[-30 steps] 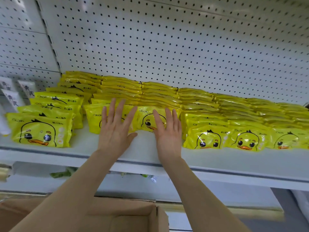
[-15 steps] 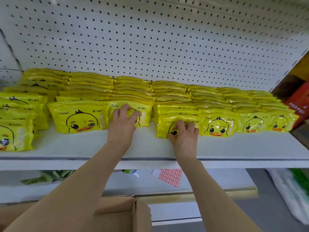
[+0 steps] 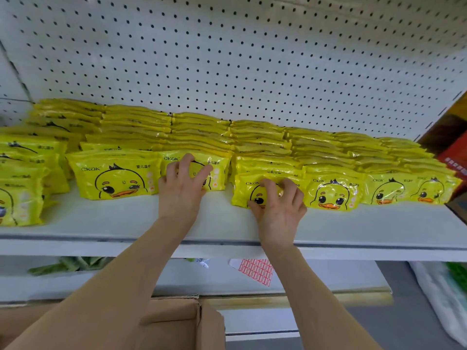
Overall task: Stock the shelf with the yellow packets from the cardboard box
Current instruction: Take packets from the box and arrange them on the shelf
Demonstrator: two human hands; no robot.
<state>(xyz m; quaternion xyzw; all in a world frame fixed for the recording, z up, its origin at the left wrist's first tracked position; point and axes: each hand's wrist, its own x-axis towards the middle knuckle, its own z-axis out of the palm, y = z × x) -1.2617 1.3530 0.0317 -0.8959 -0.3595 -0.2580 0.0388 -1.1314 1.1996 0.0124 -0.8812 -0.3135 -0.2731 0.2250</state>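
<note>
Yellow packets [image 3: 227,140] printed with a duck face fill the white shelf [image 3: 353,228] in rows that run from its left end to its right end and back to the rear wall, the front packets standing on edge with the duck facing outward. A bare strip of shelf lies along the front edge.

Left hand [image 3: 180,188]: its grip curls over the front packet [image 3: 217,170] near the middle of the shelf, fingers on the packet's face and thumb spread toward its right side.

Right hand [image 3: 280,208]: its grip is bent and pinches the face of the next front packet [image 3: 243,190] to the right, with the thumb at the lower left of the duck print. A gap of bare shelf separates these two packets.

Rear wall: white perforated panel [image 3: 252,59] with a regular grid of dark holes, rising above the stock.

Below the front edge: a lower white shelf [image 3: 328,276] carrying a sheet of red labels [image 3: 256,270] and some green goods [image 3: 70,265], blurred.

Bottom centre: an open flap of the cardboard box [image 3: 192,324], partly hidden by the left forearm.

Right margin: red and dark packaging [image 3: 454,152] beyond the shelf end; grey floor [image 3: 404,324] with a pale plastic bag [image 3: 444,294] beneath.
</note>
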